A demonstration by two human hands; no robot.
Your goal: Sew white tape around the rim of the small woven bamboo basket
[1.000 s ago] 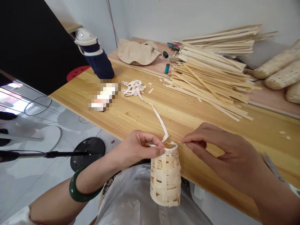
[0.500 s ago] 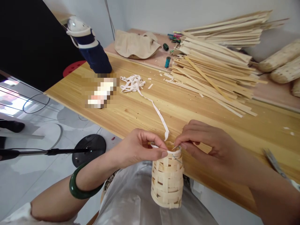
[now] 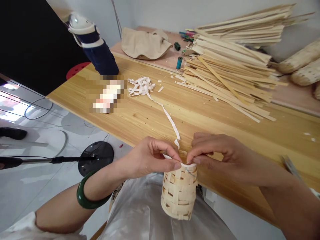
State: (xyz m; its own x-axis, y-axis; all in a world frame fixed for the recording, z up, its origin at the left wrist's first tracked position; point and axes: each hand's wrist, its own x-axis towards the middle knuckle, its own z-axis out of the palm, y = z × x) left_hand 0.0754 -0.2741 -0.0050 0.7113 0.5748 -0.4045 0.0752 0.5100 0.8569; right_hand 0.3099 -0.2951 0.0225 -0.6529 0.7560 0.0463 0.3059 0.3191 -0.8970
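Observation:
A small woven basket (image 3: 178, 193) of pale flat strips is held tilted above my lap, beside the table edge. White fabric tape (image 3: 171, 121) runs from a loose heap on the table to the basket and lies along its rim. My left hand (image 3: 160, 156) pinches the tape and rim between thumb and fingers. At the rim's right side, my right hand (image 3: 212, 156) is closed in a pinch on a thin needle (image 3: 186, 163), most of it hidden by the fingers. Blue thread (image 3: 191, 171) crosses the weave just below the rim.
Wood strips (image 3: 230, 76) lie piled at the back right. A blue thread spool (image 3: 179, 62), a beige cloth hat (image 3: 145, 43) and a navy bottle (image 3: 100, 53) stand at the back. Scissors (image 3: 291, 166) lie at right. A round black base (image 3: 96, 158) is on the floor.
My right hand has shifted slightly left and down, bringing its fingertips against the rim. The basket has tilted a little, its top moving right. My left hand keeps its pinch.

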